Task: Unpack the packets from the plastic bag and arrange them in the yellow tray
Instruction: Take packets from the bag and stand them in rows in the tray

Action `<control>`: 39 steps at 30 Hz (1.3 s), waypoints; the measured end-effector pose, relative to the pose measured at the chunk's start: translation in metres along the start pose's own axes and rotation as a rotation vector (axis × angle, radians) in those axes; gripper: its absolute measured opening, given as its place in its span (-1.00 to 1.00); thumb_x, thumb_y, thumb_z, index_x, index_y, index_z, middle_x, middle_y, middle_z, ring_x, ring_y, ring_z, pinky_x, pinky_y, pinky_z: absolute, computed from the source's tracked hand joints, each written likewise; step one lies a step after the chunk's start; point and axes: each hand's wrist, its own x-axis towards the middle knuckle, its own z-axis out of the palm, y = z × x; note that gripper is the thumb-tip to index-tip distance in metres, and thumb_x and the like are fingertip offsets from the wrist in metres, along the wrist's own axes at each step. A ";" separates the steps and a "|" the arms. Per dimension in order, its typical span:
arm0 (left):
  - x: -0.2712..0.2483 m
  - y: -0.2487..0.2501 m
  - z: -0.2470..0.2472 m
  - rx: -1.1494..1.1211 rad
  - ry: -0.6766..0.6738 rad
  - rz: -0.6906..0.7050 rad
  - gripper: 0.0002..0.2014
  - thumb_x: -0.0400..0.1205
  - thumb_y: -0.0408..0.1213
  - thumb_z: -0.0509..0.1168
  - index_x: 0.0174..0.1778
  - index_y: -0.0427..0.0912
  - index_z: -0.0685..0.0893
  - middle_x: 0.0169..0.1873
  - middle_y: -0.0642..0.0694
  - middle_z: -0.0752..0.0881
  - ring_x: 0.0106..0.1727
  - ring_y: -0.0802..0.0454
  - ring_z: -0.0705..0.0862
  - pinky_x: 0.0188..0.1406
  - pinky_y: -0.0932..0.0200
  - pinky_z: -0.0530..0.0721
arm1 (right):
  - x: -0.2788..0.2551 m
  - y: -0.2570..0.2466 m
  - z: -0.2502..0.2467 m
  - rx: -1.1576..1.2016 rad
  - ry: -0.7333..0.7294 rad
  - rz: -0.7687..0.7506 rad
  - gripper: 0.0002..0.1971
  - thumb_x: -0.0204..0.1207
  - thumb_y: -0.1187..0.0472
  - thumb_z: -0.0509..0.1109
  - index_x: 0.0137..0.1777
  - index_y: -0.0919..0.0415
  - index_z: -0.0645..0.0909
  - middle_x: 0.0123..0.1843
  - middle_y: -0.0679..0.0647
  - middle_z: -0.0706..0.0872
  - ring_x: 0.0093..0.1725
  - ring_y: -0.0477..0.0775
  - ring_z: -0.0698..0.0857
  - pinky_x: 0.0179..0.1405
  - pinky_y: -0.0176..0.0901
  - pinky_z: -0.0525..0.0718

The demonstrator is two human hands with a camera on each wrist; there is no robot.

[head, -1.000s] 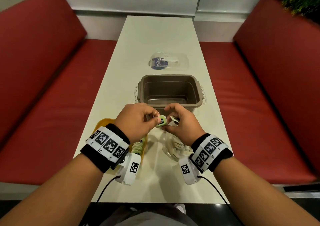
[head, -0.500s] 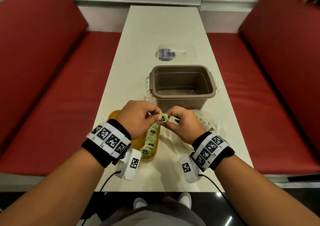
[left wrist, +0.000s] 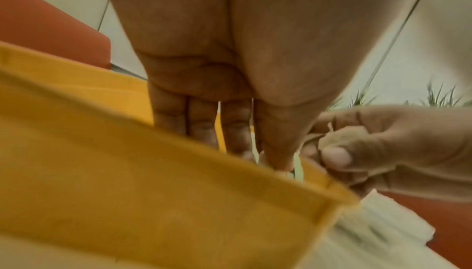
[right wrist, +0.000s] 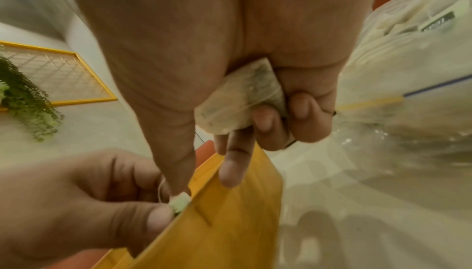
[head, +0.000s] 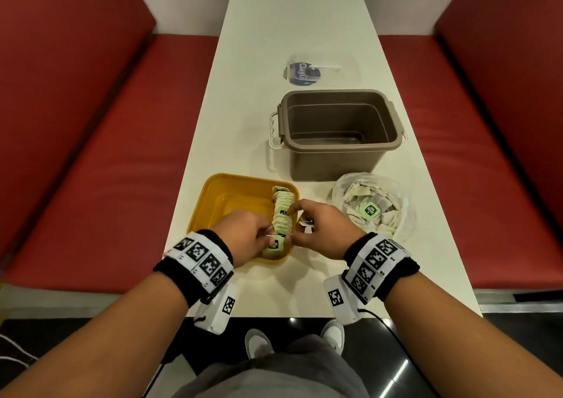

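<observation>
packets (head: 282,214): pale green, upright in a row along tray's right wall
yellow tray (head: 227,198): on tabletop
plastic bag (head: 370,207): clear, open, just right of tray, holding packets

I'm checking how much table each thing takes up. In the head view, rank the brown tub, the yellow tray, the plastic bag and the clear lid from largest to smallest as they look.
1. Brown tub.
2. Yellow tray, though hands cover its near end.
3. Plastic bag and clear lid: too alike to rank, and the lid lies farther away.

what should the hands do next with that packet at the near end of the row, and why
Probably let go: the left hand and right hand pinch a packet already at the near end of the row in the yellow tray. The plastic bag still holds more.
</observation>
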 end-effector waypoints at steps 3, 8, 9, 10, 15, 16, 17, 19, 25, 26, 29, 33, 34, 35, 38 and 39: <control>0.008 -0.007 0.013 -0.056 0.050 -0.051 -0.84 0.53 -0.05 0.48 -0.05 0.06 0.69 -0.20 0.05 0.72 -0.12 0.03 0.67 -0.04 0.07 0.68 | -0.001 0.007 0.004 0.034 -0.037 0.016 -0.46 0.28 0.06 0.70 0.25 -0.06 0.59 -0.14 -0.08 0.72 -0.17 -0.15 0.63 -0.08 -0.24 0.62; 0.017 -0.012 0.022 -0.218 0.096 -0.111 -0.57 0.25 -0.21 0.68 -0.13 0.06 0.59 -0.30 0.09 0.67 -0.29 0.17 0.64 -0.31 0.27 0.60 | 0.000 0.012 0.008 0.035 -0.030 0.035 -0.42 0.25 0.01 0.72 0.25 -0.10 0.57 -0.04 -0.05 0.76 -0.10 -0.15 0.64 -0.04 -0.26 0.58; 0.018 -0.011 0.023 -0.236 0.102 -0.116 -0.51 0.20 -0.19 0.70 -0.09 0.06 0.57 -0.29 0.08 0.68 -0.29 0.15 0.65 -0.30 0.25 0.62 | 0.000 0.013 0.009 0.041 -0.032 0.039 -0.41 0.25 0.01 0.72 0.25 -0.10 0.57 -0.02 -0.04 0.76 -0.08 -0.12 0.65 -0.01 -0.24 0.60; 0.020 -0.011 0.025 -0.252 0.108 -0.121 -0.44 0.16 -0.16 0.72 -0.05 0.04 0.55 -0.27 0.07 0.68 -0.28 0.13 0.66 -0.30 0.22 0.62 | 0.000 0.014 0.010 0.045 -0.031 0.042 -0.41 0.25 0.01 0.72 0.26 -0.10 0.56 -0.01 -0.03 0.76 -0.07 -0.11 0.64 0.00 -0.23 0.60; 0.028 -0.007 0.025 -0.151 0.036 -0.195 -0.27 0.15 -0.02 0.72 0.09 -0.02 0.43 -0.15 -0.01 0.68 -0.12 0.02 0.68 -0.19 0.12 0.67 | -0.001 0.018 0.013 0.068 -0.018 0.046 -0.41 0.27 0.04 0.72 0.28 -0.11 0.55 -0.01 -0.02 0.76 -0.10 -0.15 0.62 -0.06 -0.28 0.54; 0.029 -0.006 0.025 -0.109 0.016 -0.204 -0.27 0.17 -0.01 0.71 0.10 -0.04 0.43 -0.13 -0.02 0.68 -0.10 -0.01 0.69 -0.14 0.09 0.69 | -0.001 0.018 0.013 0.073 -0.019 0.047 -0.41 0.27 0.04 0.71 0.28 -0.11 0.55 -0.02 -0.03 0.77 -0.12 -0.17 0.62 -0.08 -0.30 0.53; 0.030 -0.004 0.025 -0.084 0.008 -0.205 -0.28 0.18 -0.01 0.71 0.10 -0.05 0.43 -0.13 -0.03 0.68 -0.10 -0.02 0.69 -0.13 0.08 0.69 | -0.001 0.018 0.013 0.076 -0.018 0.045 -0.41 0.27 0.05 0.71 0.28 -0.11 0.55 -0.04 -0.04 0.77 -0.15 -0.19 0.61 -0.11 -0.31 0.52; 0.032 0.000 0.026 -0.088 0.017 -0.180 -0.30 0.21 -0.05 0.70 0.11 -0.06 0.42 -0.13 -0.05 0.69 -0.11 -0.04 0.70 -0.15 0.11 0.68 | -0.001 0.017 0.013 0.074 -0.016 0.036 -0.40 0.27 0.05 0.72 0.28 -0.09 0.56 -0.06 -0.03 0.77 -0.19 -0.17 0.60 -0.13 -0.28 0.53; 0.036 0.009 0.030 -0.174 0.038 -0.179 -0.31 0.29 -0.17 0.64 0.20 -0.15 0.38 -0.06 -0.10 0.69 -0.05 -0.09 0.70 -0.10 0.09 0.67 | 0.000 0.013 0.010 0.045 -0.039 0.039 -0.38 0.26 0.06 0.72 0.30 -0.09 0.55 -0.01 0.00 0.74 -0.18 -0.18 0.58 -0.07 -0.21 0.58; 0.037 0.009 0.029 -0.178 0.034 -0.184 -0.30 0.29 -0.17 0.65 0.21 -0.15 0.38 -0.06 -0.09 0.69 -0.05 -0.08 0.70 -0.08 0.08 0.68 | -0.001 0.012 0.008 0.046 -0.039 0.036 -0.37 0.27 0.07 0.72 0.31 -0.09 0.54 -0.02 -0.01 0.73 -0.19 -0.19 0.58 -0.07 -0.21 0.59; 0.036 0.010 0.027 -0.167 0.015 -0.179 -0.30 0.28 -0.16 0.65 0.20 -0.17 0.38 -0.06 -0.09 0.68 -0.04 -0.08 0.69 -0.07 0.07 0.68 | -0.004 0.005 0.004 0.063 -0.042 0.025 -0.36 0.29 0.13 0.71 0.33 -0.06 0.50 -0.10 -0.09 0.68 -0.19 -0.18 0.59 -0.06 -0.15 0.66; 0.034 0.005 0.019 -0.179 0.009 -0.156 -0.33 0.18 -0.12 0.71 0.04 -0.07 0.41 -0.13 -0.01 0.67 -0.08 -0.02 0.70 -0.15 0.09 0.70 | -0.005 0.003 0.001 0.028 -0.011 0.026 -0.32 0.27 0.09 0.72 0.30 0.00 0.40 -0.09 -0.07 0.63 -0.26 -0.20 0.56 -0.26 -0.33 0.54; 0.033 0.002 0.016 -0.194 0.012 -0.157 -0.34 0.16 -0.14 0.71 -0.01 -0.04 0.42 -0.15 0.00 0.67 -0.12 0.00 0.70 -0.21 0.10 0.69 | -0.004 0.004 0.001 0.031 0.009 0.029 -0.34 0.28 0.08 0.71 0.25 0.04 0.38 -0.06 -0.03 0.63 -0.29 -0.22 0.54 -0.31 -0.38 0.47; 0.032 -0.001 0.014 -0.209 0.014 -0.164 -0.37 0.16 -0.18 0.72 -0.04 -0.01 0.43 -0.16 0.00 0.68 -0.15 0.01 0.69 -0.27 0.12 0.69 | -0.003 0.004 0.001 0.037 0.028 0.034 -0.39 0.31 0.08 0.69 0.19 0.08 0.36 -0.06 -0.01 0.63 -0.30 -0.21 0.53 -0.33 -0.40 0.44; 0.029 -0.006 0.009 -0.171 -0.001 -0.196 -0.44 0.25 -0.28 0.67 -0.05 0.02 0.43 -0.15 -0.03 0.69 -0.17 -0.01 0.69 -0.34 0.15 0.61 | 0.000 0.004 0.002 0.025 0.028 0.037 -0.52 0.35 0.08 0.63 0.03 0.12 0.36 -0.10 0.03 0.66 -0.32 -0.13 0.52 -0.33 -0.23 0.56; 0.028 -0.006 0.009 -0.145 -0.004 -0.199 -0.47 0.29 -0.30 0.64 -0.04 0.02 0.43 -0.16 -0.04 0.68 -0.17 -0.01 0.68 -0.34 0.17 0.58 | 0.001 0.004 0.003 0.022 0.004 0.038 -0.54 0.34 0.08 0.63 -0.01 0.10 0.37 -0.10 0.04 0.67 -0.31 -0.08 0.53 -0.28 -0.10 0.64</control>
